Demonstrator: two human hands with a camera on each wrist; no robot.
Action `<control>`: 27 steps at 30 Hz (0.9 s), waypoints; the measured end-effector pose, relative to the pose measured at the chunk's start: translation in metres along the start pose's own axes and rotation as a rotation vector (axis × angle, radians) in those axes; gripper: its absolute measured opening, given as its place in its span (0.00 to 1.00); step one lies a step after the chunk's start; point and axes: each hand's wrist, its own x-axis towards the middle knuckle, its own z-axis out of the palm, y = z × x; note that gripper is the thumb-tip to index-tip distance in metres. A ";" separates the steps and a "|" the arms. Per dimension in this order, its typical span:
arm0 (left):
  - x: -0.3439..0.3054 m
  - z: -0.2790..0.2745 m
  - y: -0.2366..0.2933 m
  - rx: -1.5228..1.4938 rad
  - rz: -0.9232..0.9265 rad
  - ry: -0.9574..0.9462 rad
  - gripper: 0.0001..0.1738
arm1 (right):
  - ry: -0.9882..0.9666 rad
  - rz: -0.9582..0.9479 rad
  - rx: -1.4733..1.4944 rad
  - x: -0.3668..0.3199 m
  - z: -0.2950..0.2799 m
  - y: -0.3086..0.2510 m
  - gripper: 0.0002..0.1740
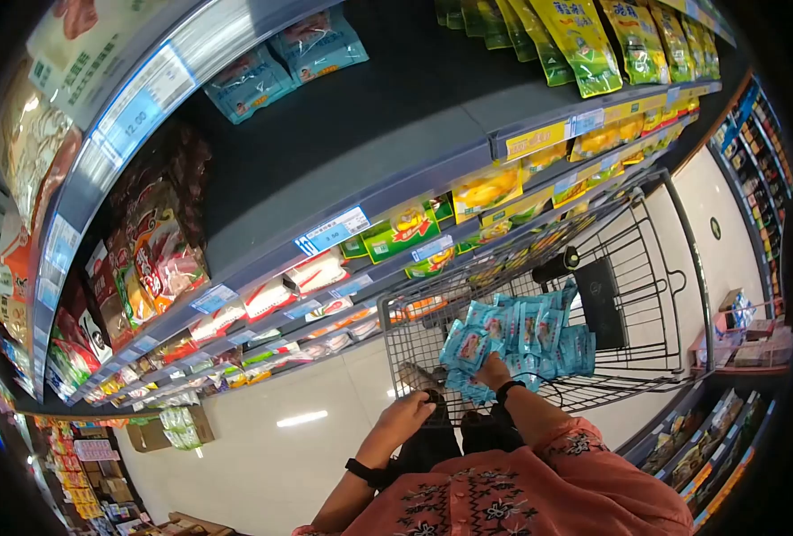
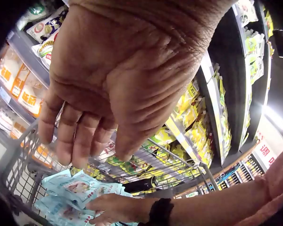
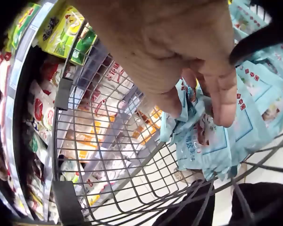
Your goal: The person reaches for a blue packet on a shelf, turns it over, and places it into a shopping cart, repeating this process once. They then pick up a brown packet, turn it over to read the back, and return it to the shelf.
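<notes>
My right hand [image 1: 495, 370] reaches into a wire shopping cart [image 1: 675, 380] and pinches a light blue packet [image 3: 181, 101] between thumb and fingers. Several more blue packets [image 1: 539, 332] with printed pictures lie heaped around it in the cart. My left hand [image 1: 405, 418] hangs just outside the cart's near corner, apart from the packets. In the left wrist view, the palm of the left hand [image 2: 118, 80] faces the camera with loosely extended fingers, and nothing is in it.
Store shelves [image 1: 352, 161] run along the left and ahead, close beside the cart. They carry yellow-green bags [image 1: 579, 40], dark red bags [image 1: 159, 259] and two blue packets [image 1: 320, 45] on an upper shelf. An open carton [image 1: 151, 435] stands on the pale floor [image 1: 280, 447].
</notes>
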 end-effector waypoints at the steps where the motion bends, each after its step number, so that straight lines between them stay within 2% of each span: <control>1: 0.001 -0.002 0.001 -0.013 -0.005 -0.005 0.23 | 0.048 -0.037 -0.078 0.024 0.025 0.021 0.37; 3: 0.002 -0.007 0.001 -0.035 -0.018 -0.014 0.24 | 0.109 0.099 0.179 -0.006 -0.001 0.000 0.30; 6: 0.004 -0.007 -0.001 0.006 0.067 0.041 0.19 | -0.019 0.140 0.237 -0.010 -0.015 -0.004 0.22; 9: 0.005 -0.003 -0.007 0.006 0.053 0.030 0.20 | 0.014 0.174 0.288 -0.025 -0.037 -0.023 0.18; 11: 0.004 -0.005 -0.005 0.003 0.021 0.000 0.21 | -0.069 -0.076 0.066 0.029 0.004 0.018 0.16; 13: 0.004 -0.007 -0.002 0.007 -0.006 -0.034 0.23 | -0.091 -0.096 0.092 0.026 -0.012 0.007 0.14; 15: 0.003 -0.011 0.002 0.022 -0.037 -0.079 0.26 | -0.059 0.111 0.378 0.000 -0.045 -0.024 0.12; 18: 0.001 -0.014 0.006 -0.018 -0.072 -0.074 0.26 | 0.032 -0.015 0.392 -0.029 -0.075 -0.049 0.11; 24: 0.003 -0.015 0.006 -0.009 0.064 0.033 0.24 | 0.126 -0.431 0.428 -0.068 -0.110 -0.055 0.12; 27: 0.011 -0.018 0.006 -0.118 0.089 0.047 0.24 | 0.117 -0.538 0.617 -0.109 -0.141 -0.066 0.12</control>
